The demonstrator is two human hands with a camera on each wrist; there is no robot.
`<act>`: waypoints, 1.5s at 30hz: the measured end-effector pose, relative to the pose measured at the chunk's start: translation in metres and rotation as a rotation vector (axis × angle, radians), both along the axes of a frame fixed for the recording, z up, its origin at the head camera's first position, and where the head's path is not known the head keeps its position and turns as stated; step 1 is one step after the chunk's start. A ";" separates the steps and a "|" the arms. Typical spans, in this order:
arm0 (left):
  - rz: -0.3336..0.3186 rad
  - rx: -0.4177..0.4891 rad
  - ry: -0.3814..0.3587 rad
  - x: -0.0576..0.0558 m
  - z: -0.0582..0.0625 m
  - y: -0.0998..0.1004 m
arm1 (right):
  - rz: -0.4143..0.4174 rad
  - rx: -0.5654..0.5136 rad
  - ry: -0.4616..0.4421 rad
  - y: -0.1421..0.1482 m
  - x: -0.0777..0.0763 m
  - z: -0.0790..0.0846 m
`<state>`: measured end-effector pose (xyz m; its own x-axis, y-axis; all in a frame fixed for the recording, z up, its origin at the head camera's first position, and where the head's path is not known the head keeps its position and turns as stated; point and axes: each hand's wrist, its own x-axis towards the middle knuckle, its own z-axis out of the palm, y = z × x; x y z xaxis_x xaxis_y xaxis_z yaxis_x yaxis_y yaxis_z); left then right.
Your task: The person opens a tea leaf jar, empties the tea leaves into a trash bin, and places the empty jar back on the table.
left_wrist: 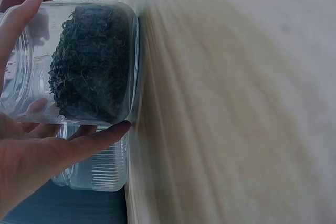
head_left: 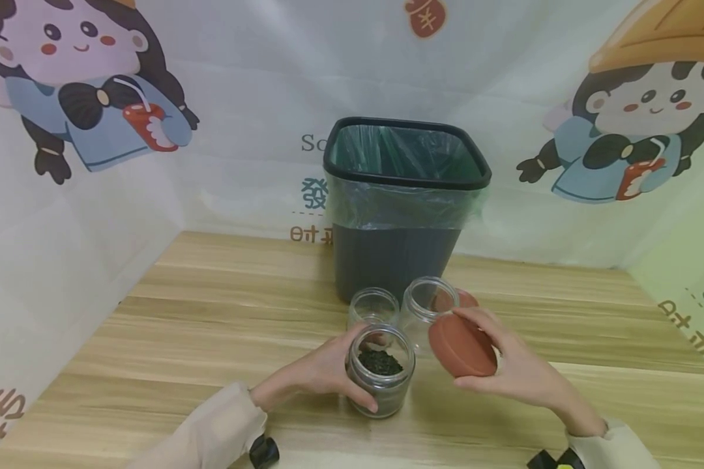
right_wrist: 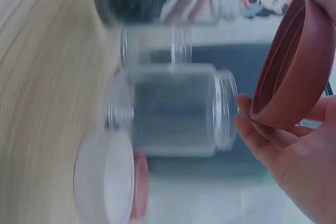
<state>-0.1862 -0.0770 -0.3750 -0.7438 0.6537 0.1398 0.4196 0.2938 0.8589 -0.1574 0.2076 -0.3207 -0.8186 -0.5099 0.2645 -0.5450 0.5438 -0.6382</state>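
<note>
My left hand [head_left: 337,371] grips a clear jar [head_left: 387,391] part-filled with dark, dry, curled leaves [head_left: 380,362], which look like tea. The jar is upright with its mouth uncovered and its base right at the tabletop. In the left wrist view, the leaves [left_wrist: 94,61] show through its wall, with the fingers and thumb around the sides. To the right, my right hand [head_left: 516,371] holds a reddish-brown round lid [head_left: 462,345] by its edge, tilted and apart from the jar. The right wrist view shows the hollow, ridged inside of this lid [right_wrist: 294,61].
Two clear lidless jars, a shorter one [head_left: 373,303] and a taller one [head_left: 429,299], stand just behind. Another reddish lid [head_left: 467,298] and a white round piece [right_wrist: 105,177] lie beside them. A dark lined bin [head_left: 393,260] stands at the back against the printed cloth.
</note>
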 end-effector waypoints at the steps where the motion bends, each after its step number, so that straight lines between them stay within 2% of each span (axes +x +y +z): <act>1: -0.001 0.000 -0.002 0.000 0.000 0.000 | -0.020 0.010 0.001 0.006 0.001 0.001; 6: -0.006 -0.002 -0.014 0.000 0.002 0.000 | -0.089 0.105 0.066 0.030 0.006 -0.006; 10: -0.005 -0.005 -0.015 0.001 0.002 0.000 | -0.077 0.222 0.117 0.040 0.006 -0.020; 14: 0.000 -0.012 -0.013 0.001 0.002 0.000 | -0.062 0.306 0.094 0.043 0.007 -0.032; 18: 0.005 -0.023 -0.008 0.001 0.000 0.000 | -0.056 0.355 0.068 0.042 0.007 -0.037; 26: 0.005 -0.016 -0.019 0.000 -0.001 0.001 | -0.018 0.378 0.076 0.038 0.011 -0.034; 35: 0.000 -0.017 -0.016 -0.001 0.000 0.000 | 0.025 0.354 0.036 0.038 0.021 -0.033; 45: -0.001 -0.022 -0.009 -0.001 0.000 0.000 | -0.080 0.402 0.108 0.036 0.010 -0.038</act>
<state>-0.1872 -0.0774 -0.3751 -0.7444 0.6572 0.1185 0.4123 0.3127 0.8557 -0.1474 0.2438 -0.3589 -0.8382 -0.5260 0.1439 -0.5430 0.7811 -0.3082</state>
